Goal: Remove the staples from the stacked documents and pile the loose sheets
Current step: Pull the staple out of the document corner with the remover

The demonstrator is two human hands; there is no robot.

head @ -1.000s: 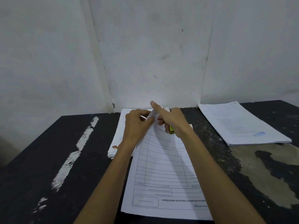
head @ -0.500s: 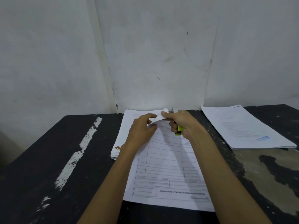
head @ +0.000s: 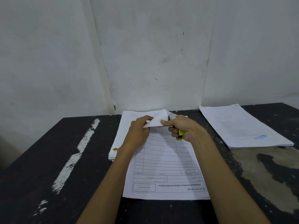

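The document (head: 166, 167) lies on the dark surface (head: 48, 159) before you, its far corner lifted. Your left hand (head: 139, 128) pinches that corner; your right hand (head: 183, 126) curls around a green tool (head: 179, 135) beside it. A paper stack (head: 123, 131) sits just left, a pile (head: 242, 126) well apart right.

A scuffed black table (head: 48, 159) stands against a stained, dimly lit white wall (head: 153, 54).

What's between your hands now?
The top document's folded-up corner, pinched by the left hand; the right hand grips a green staple remover. Head view.
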